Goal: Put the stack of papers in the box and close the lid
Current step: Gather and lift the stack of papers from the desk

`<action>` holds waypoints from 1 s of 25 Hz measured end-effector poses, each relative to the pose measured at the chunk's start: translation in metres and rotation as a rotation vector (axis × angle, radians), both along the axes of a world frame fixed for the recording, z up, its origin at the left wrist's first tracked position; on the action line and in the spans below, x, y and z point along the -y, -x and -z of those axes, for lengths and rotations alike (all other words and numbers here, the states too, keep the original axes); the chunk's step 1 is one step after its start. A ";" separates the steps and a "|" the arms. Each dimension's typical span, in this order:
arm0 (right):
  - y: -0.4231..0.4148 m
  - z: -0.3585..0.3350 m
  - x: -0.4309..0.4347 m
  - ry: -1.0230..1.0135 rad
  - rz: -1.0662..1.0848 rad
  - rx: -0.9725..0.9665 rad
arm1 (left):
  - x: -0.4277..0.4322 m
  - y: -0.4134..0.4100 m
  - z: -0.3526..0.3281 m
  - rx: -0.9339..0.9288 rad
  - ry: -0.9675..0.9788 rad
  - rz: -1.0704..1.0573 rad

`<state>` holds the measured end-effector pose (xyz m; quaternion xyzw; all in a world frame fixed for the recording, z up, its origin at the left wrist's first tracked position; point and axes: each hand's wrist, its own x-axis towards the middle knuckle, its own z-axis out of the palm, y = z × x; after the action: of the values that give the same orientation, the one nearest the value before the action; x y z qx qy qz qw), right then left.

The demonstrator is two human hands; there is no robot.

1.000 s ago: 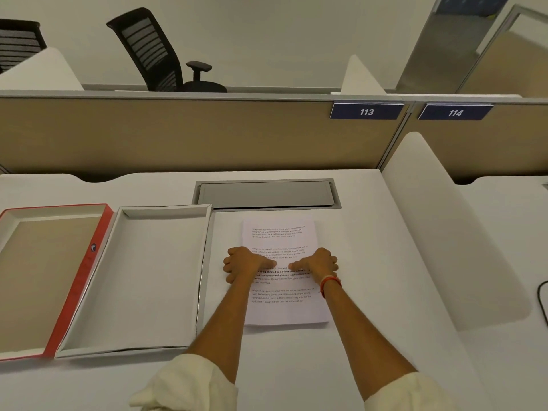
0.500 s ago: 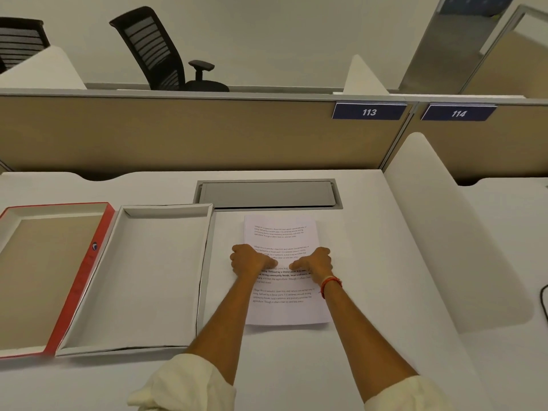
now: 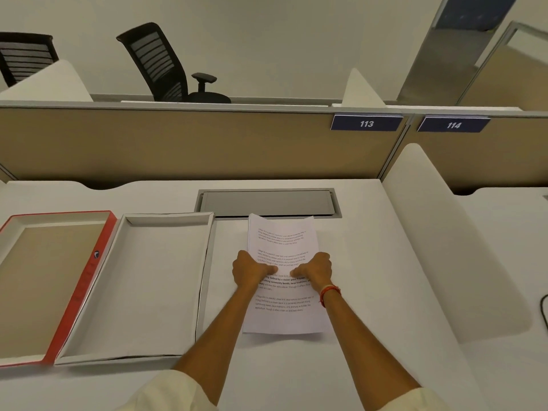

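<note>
The stack of papers (image 3: 281, 235), white sheets with printed text, lies on the white desk just right of the box. My left hand (image 3: 250, 269) grips its left edge and my right hand (image 3: 314, 269) grips its right edge, thumbs on top. The far end of the stack curls up a little off the desk. The box (image 3: 169, 218) is an open white tray with nothing in it, left of the papers. Its red-edged lid (image 3: 86, 280) lies open flat on the tray's left side.
A grey cable flap (image 3: 267, 203) is set into the desk (image 3: 370, 262) just beyond the papers. A beige partition (image 3: 178, 143) closes the back. A white curved divider (image 3: 444, 247) stands on the right, with a black cable (image 3: 544, 310) past it.
My hands slid outward from the middle of the top sheet to the stack's side edges and closed on them. The far end of the papers has risen slightly.
</note>
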<state>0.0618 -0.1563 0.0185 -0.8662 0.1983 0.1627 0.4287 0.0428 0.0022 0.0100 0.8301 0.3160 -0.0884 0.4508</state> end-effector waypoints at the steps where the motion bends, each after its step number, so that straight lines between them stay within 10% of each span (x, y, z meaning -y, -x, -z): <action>1: 0.000 -0.006 -0.001 0.004 0.027 0.014 | 0.002 0.000 -0.005 0.024 0.004 -0.019; 8: 0.003 -0.050 -0.001 0.067 0.144 0.442 | 0.022 0.009 -0.049 0.427 0.042 -0.173; 13: 0.029 -0.050 -0.005 -0.251 0.282 0.775 | 0.038 0.031 -0.055 0.727 0.222 -0.272; 25: 0.051 -0.023 0.007 -0.421 0.319 0.814 | 0.044 0.051 -0.031 0.834 0.264 -0.216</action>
<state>0.0105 -0.1630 0.0417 -0.7126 0.1075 -0.2205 0.6572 -0.0086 -0.0415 0.0411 0.6925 0.1785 0.2617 0.6482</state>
